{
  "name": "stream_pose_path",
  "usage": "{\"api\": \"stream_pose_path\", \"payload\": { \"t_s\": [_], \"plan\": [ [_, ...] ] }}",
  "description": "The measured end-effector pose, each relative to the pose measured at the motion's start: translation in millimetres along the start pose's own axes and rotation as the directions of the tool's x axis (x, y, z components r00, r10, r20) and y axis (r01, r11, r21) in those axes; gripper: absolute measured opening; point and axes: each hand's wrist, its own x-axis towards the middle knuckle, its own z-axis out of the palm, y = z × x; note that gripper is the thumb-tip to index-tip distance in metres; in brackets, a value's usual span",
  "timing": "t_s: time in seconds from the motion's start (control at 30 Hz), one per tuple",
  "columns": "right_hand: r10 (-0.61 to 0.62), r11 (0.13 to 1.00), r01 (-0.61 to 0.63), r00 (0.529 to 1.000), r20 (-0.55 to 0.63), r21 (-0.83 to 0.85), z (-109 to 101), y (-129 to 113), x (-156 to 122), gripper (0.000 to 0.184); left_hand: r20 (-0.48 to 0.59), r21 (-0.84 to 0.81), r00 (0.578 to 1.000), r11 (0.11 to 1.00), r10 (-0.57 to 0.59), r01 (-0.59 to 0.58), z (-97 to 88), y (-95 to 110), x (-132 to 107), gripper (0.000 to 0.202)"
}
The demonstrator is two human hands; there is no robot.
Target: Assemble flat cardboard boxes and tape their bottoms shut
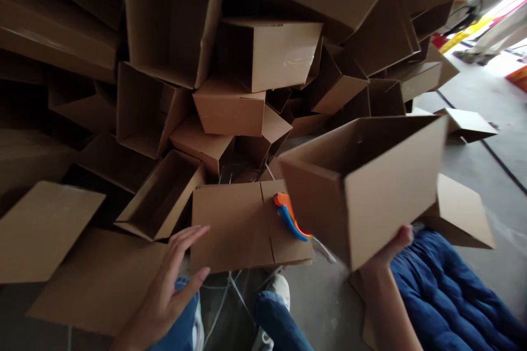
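My right hand (389,255) holds up an open cardboard box (391,192) from beneath, its thumb against the lower edge. The box is tilted, with its opening facing up. My left hand (168,285) is open with nothing in it, fingers stretched towards a pile of flattened cardboard boxes (230,225) on the floor in front of me. On the right part of that pile lies a curved orange and blue tool (291,218), whose kind I cannot make out. Its lower end is close to the raised box.
Many open cardboard boxes (230,104) are heaped ahead. Flat cardboard sheets (102,279) lie at the left. A blue quilted cushion (444,290) is at the lower right. Loose white straps (224,301) trail on the floor near my shoes (280,289).
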Motion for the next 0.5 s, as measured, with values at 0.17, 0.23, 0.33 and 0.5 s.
{"api": "stream_pose_path", "payload": {
  "t_s": [0.17,0.23,0.33,0.5],
  "plan": [
    [-0.127,0.929,0.1,0.99,0.053,0.356,49,-48,133,0.041,0.047,-0.068,0.977,0.975,-0.21,0.213,12.1,-31,-4,0.044],
    [-0.127,0.978,0.11,0.988,0.086,0.177,62,-48,172,0.05,0.051,-0.088,0.962,0.958,-0.268,0.272,19.2,-41,-5,0.045],
    [-0.057,0.995,0.05,0.996,0.076,0.092,72,-24,196,0.068,0.051,-0.099,0.951,0.946,-0.305,0.308,27.1,-51,-6,0.047],
    [0.018,0.928,-0.016,1.0,-0.003,0.373,62,20,195,0.054,0.045,-0.101,0.959,0.954,-0.279,0.282,28.2,-57,-7,0.042]
  ]
}}
